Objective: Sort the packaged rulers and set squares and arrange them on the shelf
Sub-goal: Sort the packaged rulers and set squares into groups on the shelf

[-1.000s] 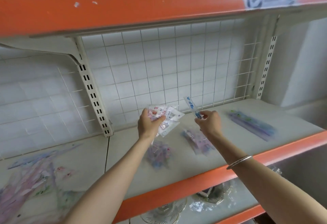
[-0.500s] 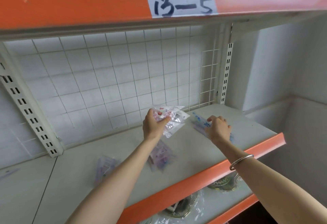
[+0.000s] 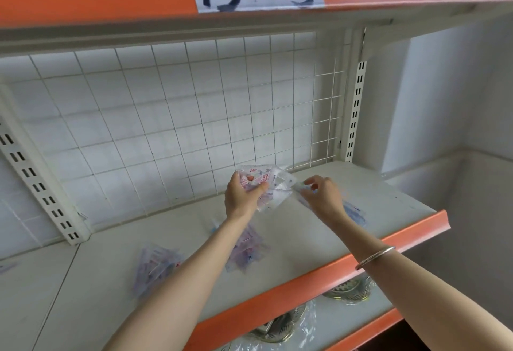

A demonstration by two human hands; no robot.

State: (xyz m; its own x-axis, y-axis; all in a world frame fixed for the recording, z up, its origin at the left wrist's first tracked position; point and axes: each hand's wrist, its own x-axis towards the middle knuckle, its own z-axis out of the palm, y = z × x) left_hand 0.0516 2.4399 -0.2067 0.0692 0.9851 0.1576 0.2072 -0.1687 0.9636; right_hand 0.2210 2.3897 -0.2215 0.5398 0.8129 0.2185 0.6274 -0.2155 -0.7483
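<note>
My left hand (image 3: 242,194) gripped the fanned packets (image 3: 268,184) above the shelf (image 3: 299,239) so my right hand (image 3: 323,198), pinching one clear packet (image 3: 297,189), could sort it.

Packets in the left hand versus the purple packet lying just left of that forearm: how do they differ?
The packets in the left hand are gripped and raised off the shelf; the purple packet lies flat on it, untouched. The held packets show red print on clear wrap; the purple packet is tinted purple-blue. Both are see-through plastic.
</note>
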